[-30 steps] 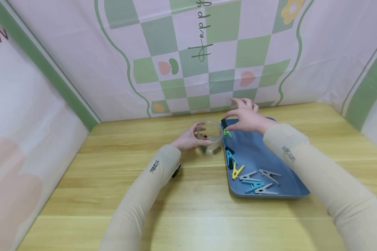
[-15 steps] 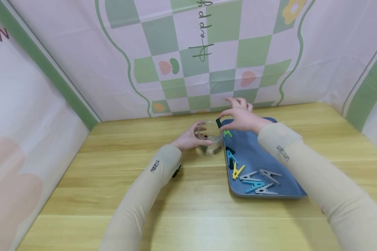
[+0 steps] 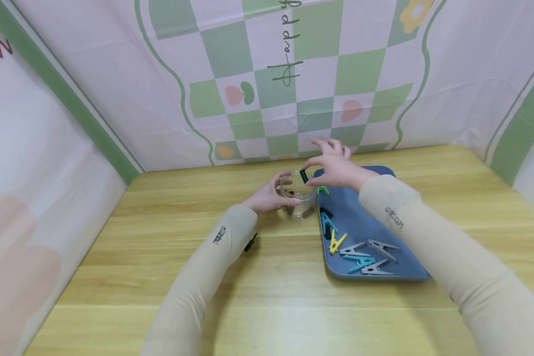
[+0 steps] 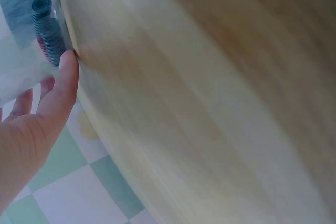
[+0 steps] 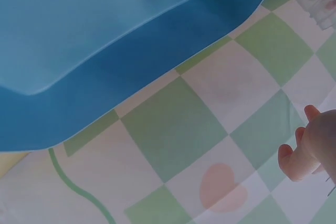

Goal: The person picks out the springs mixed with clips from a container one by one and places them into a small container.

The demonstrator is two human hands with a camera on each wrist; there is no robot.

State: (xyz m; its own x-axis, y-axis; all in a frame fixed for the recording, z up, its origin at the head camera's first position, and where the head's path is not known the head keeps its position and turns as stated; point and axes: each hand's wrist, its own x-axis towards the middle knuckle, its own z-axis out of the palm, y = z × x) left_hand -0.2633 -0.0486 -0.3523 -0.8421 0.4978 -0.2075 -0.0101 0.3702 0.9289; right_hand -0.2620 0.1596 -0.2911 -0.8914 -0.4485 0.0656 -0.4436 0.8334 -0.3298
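My left hand [image 3: 267,197] grips a clear round jar [image 3: 299,210] on the table, thumb and fingers on opposite sides. Through its wall in the left wrist view show dark green coil springs [image 4: 51,34] and a bit of red. Between thumb and index finger my right hand [image 3: 337,170] pinches a dark coil spring [image 3: 304,176] at the jar's mouth; its other fingers are spread away. In the right wrist view that hand [image 5: 317,145] shows only partly, its pinch out of sight. Beside the jar is a blue-grey tray [image 3: 360,207], with a green clothespin [image 3: 323,190] near its left edge.
Inside the tray lie a yellow clothespin [image 3: 336,243], blue ones [image 3: 359,262], several grey ones [image 3: 382,248] and dark springs [image 3: 326,213]. A small dark object [image 3: 250,242] shows by the left cuff. A checkered cloth [image 3: 276,113] hangs behind the wooden table [image 3: 267,306].
My right hand has moved left with the spring, from the tray's edge to the jar's mouth. The left hand and jar have stayed in place.
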